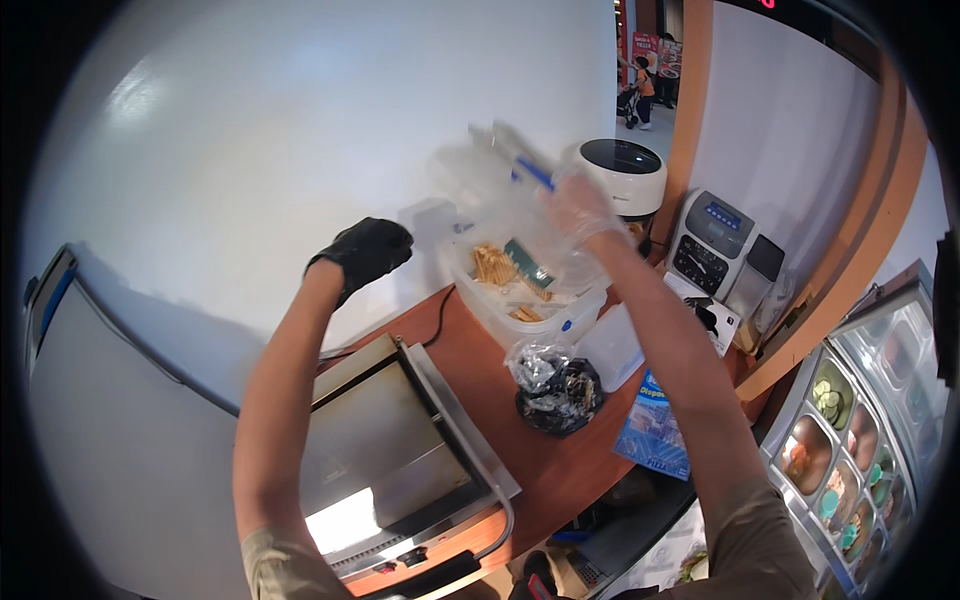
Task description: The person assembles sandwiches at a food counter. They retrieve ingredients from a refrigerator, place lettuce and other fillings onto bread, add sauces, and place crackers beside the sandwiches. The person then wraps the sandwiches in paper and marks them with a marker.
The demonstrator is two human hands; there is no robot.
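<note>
My left hand (372, 255), in a black glove, is raised in front of the white wall. Its fingers are curled in and nothing shows in them. In a clear plastic glove, my right hand (583, 212) grips a clear plastic lid (500, 165) with a blue latch, both smeared by motion. The lid is tilted up above a clear plastic tub (480, 305). Inside the tub lie bundles of thin, pale-brown sticks (492, 265) and a dark green packet (528, 262). A knotted clear bag with dark contents (560, 395) sits against the tub's near side.
A steel press grill (390, 440) stands on the brown counter (455, 370) at left. Right of the tub are a white round appliance (622, 180), a clock machine (712, 245) and a blue packet (652, 430). Food pans (805, 455) fill a cooled counter at far right.
</note>
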